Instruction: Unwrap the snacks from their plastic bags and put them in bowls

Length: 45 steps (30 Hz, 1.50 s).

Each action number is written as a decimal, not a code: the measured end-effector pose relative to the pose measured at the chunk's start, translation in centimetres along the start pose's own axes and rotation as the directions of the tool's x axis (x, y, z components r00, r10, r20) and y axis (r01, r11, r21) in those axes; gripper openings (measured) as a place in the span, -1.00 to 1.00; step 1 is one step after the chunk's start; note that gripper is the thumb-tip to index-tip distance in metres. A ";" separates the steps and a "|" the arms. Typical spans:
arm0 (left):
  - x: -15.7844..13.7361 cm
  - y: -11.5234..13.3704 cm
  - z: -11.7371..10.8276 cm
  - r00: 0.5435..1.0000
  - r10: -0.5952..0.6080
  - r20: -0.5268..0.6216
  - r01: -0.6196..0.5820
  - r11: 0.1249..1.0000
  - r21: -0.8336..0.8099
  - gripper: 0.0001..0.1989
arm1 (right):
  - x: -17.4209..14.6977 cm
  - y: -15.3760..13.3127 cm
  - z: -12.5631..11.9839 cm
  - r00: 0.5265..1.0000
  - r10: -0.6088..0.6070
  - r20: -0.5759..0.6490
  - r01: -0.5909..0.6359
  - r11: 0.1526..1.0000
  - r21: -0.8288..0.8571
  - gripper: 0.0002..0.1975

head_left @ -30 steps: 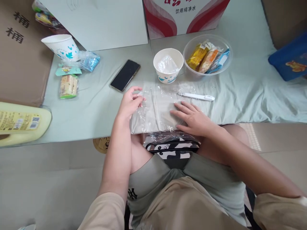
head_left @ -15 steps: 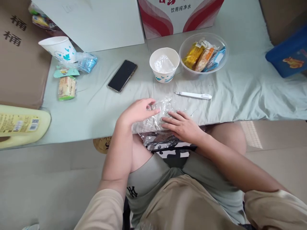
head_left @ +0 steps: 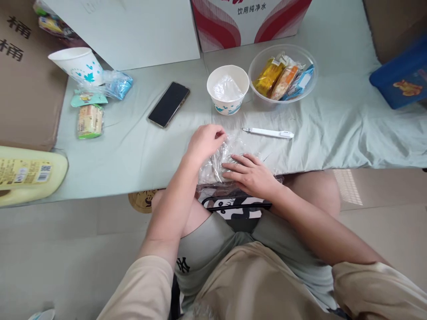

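A crinkled sheet of clear plastic film, perhaps a bag, lies at the table's front edge and hangs a little over it. My left hand is at its far left part, fingers curled together in a pinch on the film. Flat on the film's right side rests my right hand, its fingers spread. Just beyond the hands is a white utility-knife-like pen tool. A paper cup with folded clear plastic inside stands behind them.
A clear bowl holds wrapped snacks. A phone lies left of the cup. Further left are a tipped paper cup, wrapped snacks and a yellow jug. Boxes line the back; a blue container stands right.
My left hand has moved right and away from me across the film, and its fingers have closed. The film has drawn up at its left side. My right hand stays flat.
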<state>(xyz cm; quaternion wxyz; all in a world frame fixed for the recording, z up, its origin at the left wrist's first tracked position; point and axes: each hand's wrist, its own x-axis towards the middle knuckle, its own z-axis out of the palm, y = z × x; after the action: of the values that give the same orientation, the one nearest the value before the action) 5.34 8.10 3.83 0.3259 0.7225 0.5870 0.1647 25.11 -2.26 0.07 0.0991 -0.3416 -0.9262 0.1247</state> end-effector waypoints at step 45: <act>-5.2 -4.7 -2.0 0.997 0.074 0.022 -0.077 0.973 0.218 -0.66 | -3.2 0.9 -1.2 0.961 0.049 -0.271 -0.025 0.995 0.092 -0.82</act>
<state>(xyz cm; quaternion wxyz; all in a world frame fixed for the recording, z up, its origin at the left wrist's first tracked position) -0.73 4.18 2.90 0.2418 0.7769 0.5715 0.1064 28.37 -3.51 0.61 0.2381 -0.3683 -0.8908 0.1189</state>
